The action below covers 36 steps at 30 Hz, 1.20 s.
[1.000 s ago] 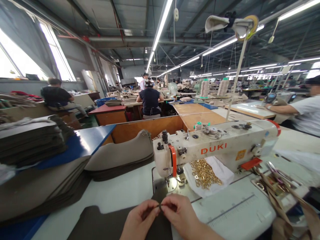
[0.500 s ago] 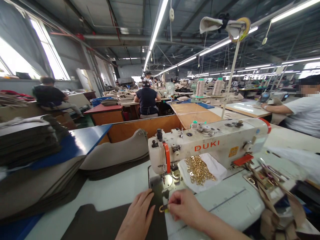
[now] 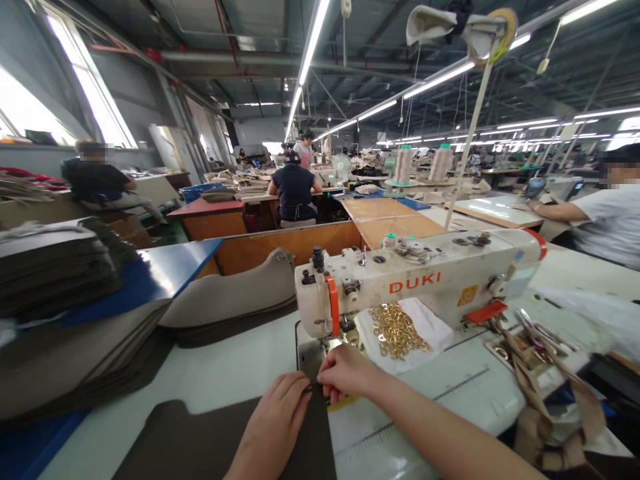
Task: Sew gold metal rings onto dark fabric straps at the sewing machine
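Observation:
My left hand (image 3: 277,417) lies over the dark grey-brown fabric panel (image 3: 215,443), its fingers curled together with the thumb close by. My right hand (image 3: 347,373) is closed in a pinch just right of it, in front of the needle area. Between the two sets of fingertips a bit of a small dark strip (image 3: 313,386) shows. The gold ring seen with it before is hidden by my fingers. The white sewing machine (image 3: 420,283) stands right behind my hands, its needle and foot partly covered by my right hand.
Gold metal rings (image 3: 397,330) are heaped on a white cloth (image 3: 435,327) under the machine arm. Stacked fabric panels (image 3: 227,300) lie at left. At right, a tray (image 3: 555,370) holds tools, with tan straps (image 3: 545,433) over it. Other people sit at tables farther off.
My right hand has moved up and slightly left, towards my left fingertips, and the gold ring has gone out of sight. My left fingers have curled in from a flatter pose.

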Each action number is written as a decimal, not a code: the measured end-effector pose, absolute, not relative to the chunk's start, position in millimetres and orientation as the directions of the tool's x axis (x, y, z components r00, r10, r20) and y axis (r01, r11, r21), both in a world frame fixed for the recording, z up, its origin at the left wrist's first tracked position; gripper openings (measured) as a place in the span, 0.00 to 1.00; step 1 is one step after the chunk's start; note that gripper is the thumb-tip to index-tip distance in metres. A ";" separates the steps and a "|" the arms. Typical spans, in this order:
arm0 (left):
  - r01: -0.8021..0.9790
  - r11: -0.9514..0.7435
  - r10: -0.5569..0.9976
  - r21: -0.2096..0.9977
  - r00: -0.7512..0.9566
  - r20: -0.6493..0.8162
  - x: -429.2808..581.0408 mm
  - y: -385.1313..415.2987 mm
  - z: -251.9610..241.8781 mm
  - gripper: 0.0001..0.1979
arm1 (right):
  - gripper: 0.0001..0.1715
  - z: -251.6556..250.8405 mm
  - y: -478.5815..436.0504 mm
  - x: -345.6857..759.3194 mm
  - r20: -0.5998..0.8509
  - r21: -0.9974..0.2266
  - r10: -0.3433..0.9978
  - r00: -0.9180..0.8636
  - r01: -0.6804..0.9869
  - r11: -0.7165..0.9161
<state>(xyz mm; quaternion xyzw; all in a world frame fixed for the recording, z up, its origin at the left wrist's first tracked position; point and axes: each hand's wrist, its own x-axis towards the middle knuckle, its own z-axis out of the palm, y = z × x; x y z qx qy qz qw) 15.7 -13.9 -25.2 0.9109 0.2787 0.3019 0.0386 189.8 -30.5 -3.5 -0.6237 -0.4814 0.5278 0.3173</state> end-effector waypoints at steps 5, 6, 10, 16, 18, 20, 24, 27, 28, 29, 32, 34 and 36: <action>0.418 -0.904 0.397 0.091 0.740 0.544 25.8 -8.6 -23.6 0.14 | 0.16 2.2 -27.1 191.9 -0.378 -0.877 0.924 -0.055 0.342 -0.338; 0.413 -0.907 0.389 0.084 0.744 0.543 27.4 -8.4 -23.4 0.14 | 0.16 3.0 -26.7 191.8 -0.378 -0.869 0.924 -0.056 0.364 -0.334; 0.425 -0.894 0.430 0.141 0.726 0.536 32.4 -8.6 -21.2 0.13 | 0.15 5.4 -25.6 191.3 -0.355 -0.834 0.934 -0.049 0.467 -0.292; 0.402 -0.902 0.415 0.161 0.700 0.581 36.2 -6.8 -19.4 0.13 | 0.09 6.9 -38.2 198.1 -0.149 -0.712 0.989 0.002 0.694 -0.108; 0.388 -0.907 0.403 0.163 0.691 0.600 37.1 -7.0 -19.3 0.12 | 0.10 4.0 -49.2 203.2 -0.044 -0.657 0.999 -0.026 0.754 -0.009; 0.379 -0.910 0.396 0.166 0.684 0.612 38.1 -7.3 -18.9 0.12 | 0.11 -1.1 -60.2 208.1 0.046 -0.590 0.993 -0.106 0.799 0.112; 0.373 -0.910 0.401 0.183 0.673 0.622 38.9 -6.8 -18.8 0.12 | 0.11 -12.2 -71.6 213.0 0.218 -0.302 0.934 -0.282 0.891 0.339; 0.371 -0.908 0.406 0.194 0.665 0.626 38.0 -6.0 -20.3 0.12 | 0.08 -16.2 -70.8 212.5 0.256 -0.190 0.912 -0.319 0.909 0.371; 0.370 -0.908 0.407 0.198 0.664 0.627 37.5 -5.9 -20.9 0.11 | 0.08 -16.7 -70.0 212.0 0.261 -0.178 0.909 -0.324 0.910 0.375; 0.370 -0.907 0.410 0.203 0.666 0.623 37.1 -5.8 -21.5 0.11 | 0.07 -16.8 -69.3 211.6 0.263 -0.170 0.907 -0.329 0.909 0.380; 0.372 -0.902 0.425 0.220 0.672 0.607 36.5 -6.3 -22.4 0.11 | 0.06 -16.0 -68.6 211.0 0.265 -0.150 0.901 -0.344 0.908 0.391; 0.373 -0.899 0.432 0.230 0.672 0.601 36.6 -6.8 -22.1 0.11 | 0.05 -14.9 -69.3 211.2 0.268 -0.138 0.898 -0.349 0.909 0.394; 0.369 -0.899 0.433 0.234 0.672 0.601 36.9 -7.2 -21.5 0.11 | 0.05 -13.9 -70.0 211.3 0.272 -0.129 0.895 -0.353 0.909 0.397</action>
